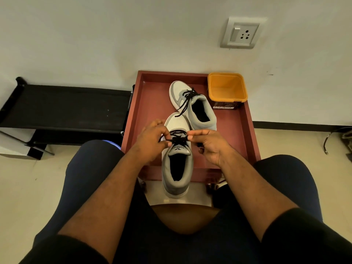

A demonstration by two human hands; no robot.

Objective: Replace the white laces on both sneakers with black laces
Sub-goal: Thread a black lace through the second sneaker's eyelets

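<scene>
Two grey-and-white sneakers stand on a reddish-brown tray table point(245, 130). The near sneaker point(177, 168) points away from me, its heel hanging over the table's front edge. A black lace point(178, 138) crosses its upper eyelets. My left hand point(150, 141) pinches the lace's left part, and my right hand point(207, 143) pinches its right part, both just above the tongue. The far sneaker point(192, 105) sits behind it, threaded with a black lace point(187, 100) whose loose ends trail toward the near shoe's toe.
An empty orange tub point(226, 88) stands at the table's back right corner. A black fabric rack point(64, 107) sits to the left against the white wall. A wall socket point(241, 33) is above. My knees flank the table.
</scene>
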